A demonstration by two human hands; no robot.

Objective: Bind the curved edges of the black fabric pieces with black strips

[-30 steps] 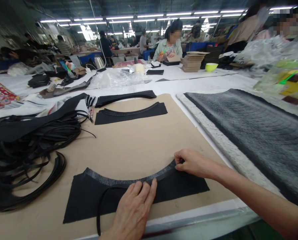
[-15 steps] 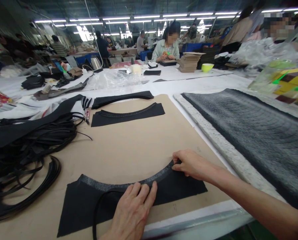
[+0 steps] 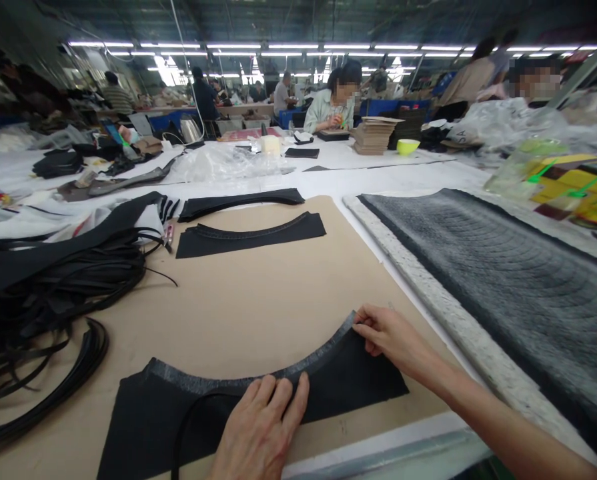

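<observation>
Two hands rest on a black curved fabric panel [image 3: 348, 383] lying flat on the brown board [image 3: 258, 300] at the bench's near edge. Left hand [image 3: 258, 433] presses down, fingers extended on the grey curved edge, over a thin black strip [image 3: 183, 427]. Right hand [image 3: 391, 337] pinches the panel's upper right corner. Loose black strips [image 3: 53, 287] lie piled at left.

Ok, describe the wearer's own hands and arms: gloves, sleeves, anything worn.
Both hands are bare, no gloves. The left hand shows no ring or watch, and only to the wrist. The right hand leads into a bare forearm with no sleeve, band or watch as far as the picture's edge.
</observation>
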